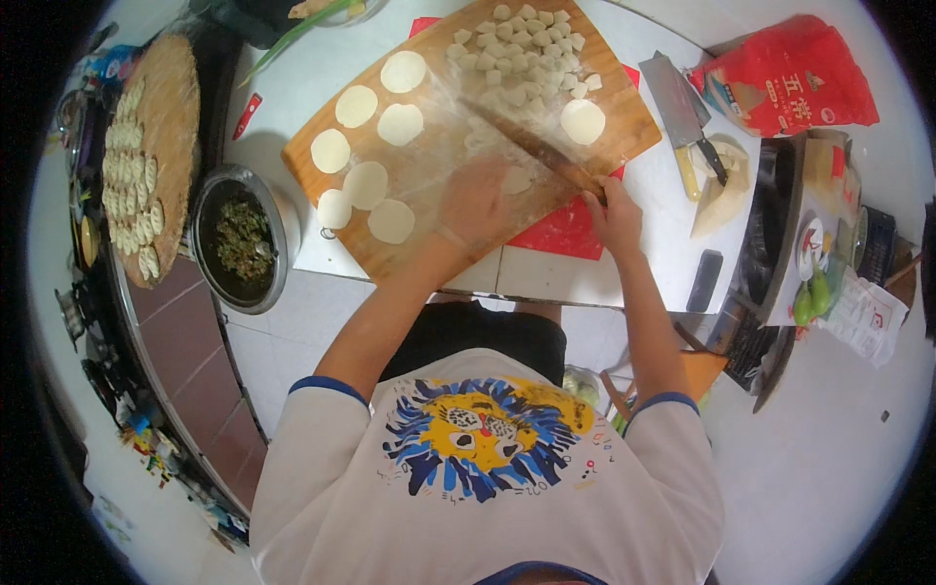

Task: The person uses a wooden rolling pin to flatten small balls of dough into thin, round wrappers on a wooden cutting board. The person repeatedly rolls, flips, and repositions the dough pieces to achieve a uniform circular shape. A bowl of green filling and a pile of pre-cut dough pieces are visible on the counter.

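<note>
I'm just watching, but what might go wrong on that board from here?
The rolling pin points toward the pile of dough lumps, so its tip might bump them. The flat dough rounds at the left crowd close together and could stick. The broad metal blade lies beside the wooden board; a careless reach might meet it.

across the bench's (673, 258) near edge, the left forearm (395, 302) slants inward and the right forearm (651, 317) reaches more steeply. the left hand (473, 200) is blurred, perhaps palm down; the right hand (616, 216), nearer the bench's right edge, is curled tight.
</note>
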`<state>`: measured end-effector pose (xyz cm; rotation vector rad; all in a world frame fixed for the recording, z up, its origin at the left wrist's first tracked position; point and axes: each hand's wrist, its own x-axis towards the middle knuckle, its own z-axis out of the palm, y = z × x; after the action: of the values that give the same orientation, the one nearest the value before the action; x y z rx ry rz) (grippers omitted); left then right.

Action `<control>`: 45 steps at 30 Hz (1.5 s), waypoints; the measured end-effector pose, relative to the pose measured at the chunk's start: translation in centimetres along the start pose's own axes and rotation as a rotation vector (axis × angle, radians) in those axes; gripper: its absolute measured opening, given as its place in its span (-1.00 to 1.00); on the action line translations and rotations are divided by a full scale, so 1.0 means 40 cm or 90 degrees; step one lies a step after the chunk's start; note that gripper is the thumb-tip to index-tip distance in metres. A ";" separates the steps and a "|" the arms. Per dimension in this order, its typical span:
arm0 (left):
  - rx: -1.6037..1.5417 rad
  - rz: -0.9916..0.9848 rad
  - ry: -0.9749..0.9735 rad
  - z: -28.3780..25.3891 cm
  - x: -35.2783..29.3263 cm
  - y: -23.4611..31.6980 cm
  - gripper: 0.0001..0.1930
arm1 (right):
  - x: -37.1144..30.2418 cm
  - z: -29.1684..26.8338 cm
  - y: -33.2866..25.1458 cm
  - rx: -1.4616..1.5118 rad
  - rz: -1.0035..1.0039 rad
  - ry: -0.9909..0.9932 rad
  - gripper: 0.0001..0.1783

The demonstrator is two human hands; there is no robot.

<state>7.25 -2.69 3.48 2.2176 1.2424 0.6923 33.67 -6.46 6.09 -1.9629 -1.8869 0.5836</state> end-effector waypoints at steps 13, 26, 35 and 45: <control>0.147 -0.063 0.038 -0.041 0.032 -0.076 -0.36 | 0.084 0.096 -0.057 -0.255 -0.118 0.080 -0.33; 0.215 -0.138 -0.112 -0.072 -0.044 -0.053 -0.30 | 0.021 0.118 -0.054 -0.298 -0.075 0.011 -0.37; 0.239 -0.120 -0.011 -0.072 0.053 -0.099 -0.28 | 0.147 0.114 -0.065 -0.263 -0.121 0.069 -0.33; 0.158 -0.045 0.005 -0.063 0.018 -0.088 -0.37 | 0.052 0.074 -0.064 -0.139 -0.128 -0.110 -0.61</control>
<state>3.79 -0.03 3.22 2.3553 1.4720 0.5445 29.98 -4.35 4.79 -1.8680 -2.3102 0.5209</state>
